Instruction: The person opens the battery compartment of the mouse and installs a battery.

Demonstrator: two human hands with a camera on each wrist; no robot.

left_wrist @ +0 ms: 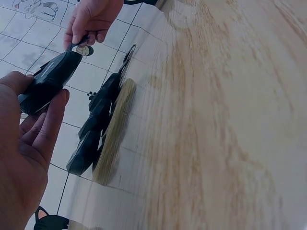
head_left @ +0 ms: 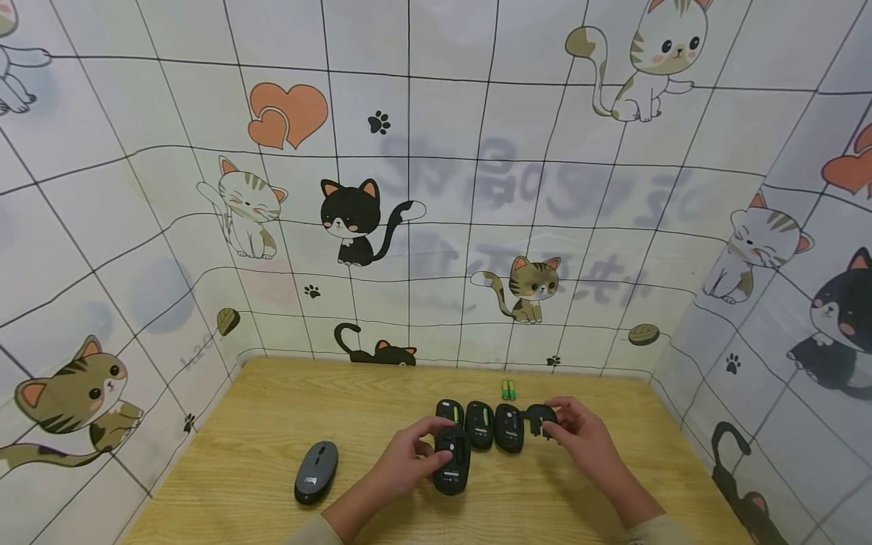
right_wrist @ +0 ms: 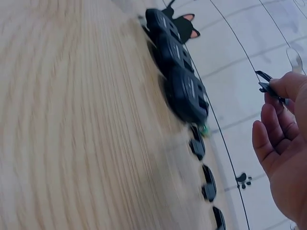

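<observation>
My left hand grips a black computer mouse, underside toward the head camera; the left wrist view shows this mouse between thumb and fingers, raised above the table. To its right, my right hand pinches a thin black battery cover between thumb and fingertips. In the right wrist view that cover is held up off the table. Beyond my hands, three more black mice lie underside up in a row, the leftmost partly hidden by the held mouse. Yellow-green batteries show inside two of these.
A grey mouse lies right side up at the left. Two green batteries lie near the back edge. Several small black covers line up beyond the mice in the right wrist view. Cat-printed sheeting surrounds the wooden table.
</observation>
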